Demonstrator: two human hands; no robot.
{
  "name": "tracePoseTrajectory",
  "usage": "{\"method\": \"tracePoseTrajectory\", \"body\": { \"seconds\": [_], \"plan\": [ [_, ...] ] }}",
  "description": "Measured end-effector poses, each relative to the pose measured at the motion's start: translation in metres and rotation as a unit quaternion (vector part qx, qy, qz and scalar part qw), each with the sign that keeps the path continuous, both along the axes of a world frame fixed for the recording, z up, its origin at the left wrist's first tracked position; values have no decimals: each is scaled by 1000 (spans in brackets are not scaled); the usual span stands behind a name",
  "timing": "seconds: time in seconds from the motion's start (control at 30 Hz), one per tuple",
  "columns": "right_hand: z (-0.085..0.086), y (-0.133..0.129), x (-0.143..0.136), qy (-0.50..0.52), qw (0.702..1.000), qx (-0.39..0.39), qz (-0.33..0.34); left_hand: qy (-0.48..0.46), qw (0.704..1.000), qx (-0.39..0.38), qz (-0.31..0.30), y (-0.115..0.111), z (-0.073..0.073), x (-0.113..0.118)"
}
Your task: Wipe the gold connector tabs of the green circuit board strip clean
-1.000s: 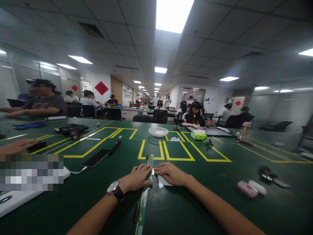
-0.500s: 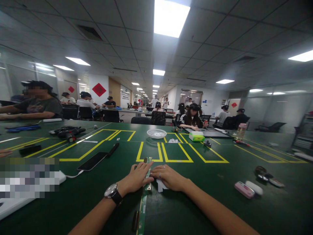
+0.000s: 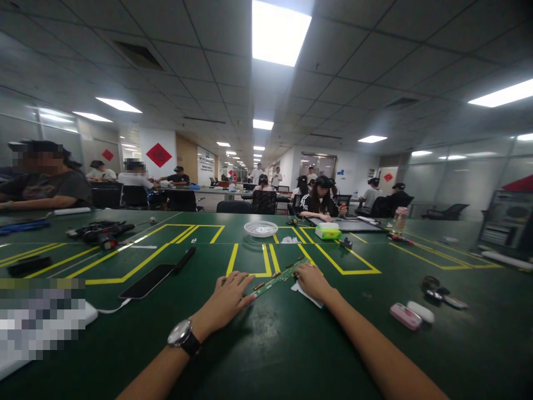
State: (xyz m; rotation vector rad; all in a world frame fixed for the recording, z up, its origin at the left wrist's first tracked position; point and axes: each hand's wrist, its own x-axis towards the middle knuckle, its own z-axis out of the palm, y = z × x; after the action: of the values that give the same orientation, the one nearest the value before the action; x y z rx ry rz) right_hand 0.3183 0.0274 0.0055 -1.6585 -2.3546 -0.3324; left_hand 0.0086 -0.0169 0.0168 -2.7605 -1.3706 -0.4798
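Note:
A long, narrow green circuit board (image 3: 275, 281) lies slantwise between my hands, its far end up to the right. My right hand (image 3: 311, 282) is closed on that far right end, with a white tissue (image 3: 307, 294) beneath the palm. Near the board's left end is my left hand (image 3: 228, 300), fingers apart and resting low, the thumb by the board's edge. A watch is on my left wrist.
On the green table (image 3: 258, 366) stand a white round basket (image 3: 260, 229) and a green tissue pack (image 3: 327, 231). A phone (image 3: 147, 281) with a cable lies left, a pink case (image 3: 405, 316) right. People sit beyond.
The board has turned from pointing toward me to a slant, its far end to the right. My right hand has moved right with that end and the tissue; my left hand has shifted slightly left.

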Motion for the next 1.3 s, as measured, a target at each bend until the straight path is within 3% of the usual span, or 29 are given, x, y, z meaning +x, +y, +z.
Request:
{"method": "tracePoseTrajectory", "body": {
  "seconds": [0.1, 0.3, 1.1, 1.3],
  "plan": [
    [0, 2, 10, -1, 998, -9, -65, -4, 1000, 11, -5, 1, -1, 0],
    [-1, 2, 7, -6, 995, -7, -99, -14, 999, 26, -13, -2, 1, 0],
    [-11, 7, 8, 10, 999, -40, -33, 2, 999, 8, -38, -2, -8, 1],
    [-4, 7, 12, 10, 999, -42, -18, -4, 999, 7, -44, -4, -4, 0]
  ]
}}
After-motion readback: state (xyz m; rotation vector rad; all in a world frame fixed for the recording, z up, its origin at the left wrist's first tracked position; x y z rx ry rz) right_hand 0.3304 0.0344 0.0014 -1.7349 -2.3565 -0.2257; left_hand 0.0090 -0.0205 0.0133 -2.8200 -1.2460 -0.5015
